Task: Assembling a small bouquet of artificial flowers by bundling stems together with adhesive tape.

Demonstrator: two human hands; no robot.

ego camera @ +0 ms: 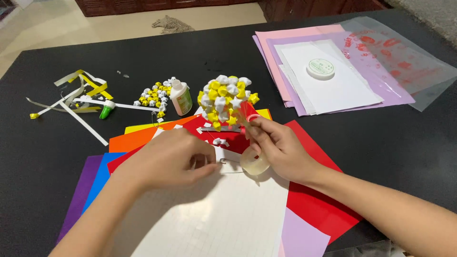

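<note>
Here, the black table point(390, 143) fills the view, and at twelve o'clock beyond it lies a pale floor. At two o'clock sits a stack of pink, lilac and white paper point(328, 90) with a round white spool point(320, 68) on top, and a clear plastic sleeve point(409, 62) just beside it. At six o'clock a fan of coloured sheets point(309, 190) spreads under my arms, with a white gridded sheet point(223, 214) uppermost. In the middle, at twelve o'clock from my hands, rests a ball of yellow and white paper stars point(223, 100). At ten o'clock a loose heap of the same stars point(154, 93) lies next to a small glue bottle point(181, 97), and farther at nine o'clock are paper strips point(81, 95) and the bottle's green cap point(106, 111).

My left hand point(171, 159) rests curled on the gridded sheet, fingertips pinched together; I cannot tell what they grip. My right hand point(281, 147) grasps scissors with red handles point(247, 114), blades hidden, just below the star ball. A roll of clear tape point(254, 164) touches that hand at its seven o'clock side.
</note>
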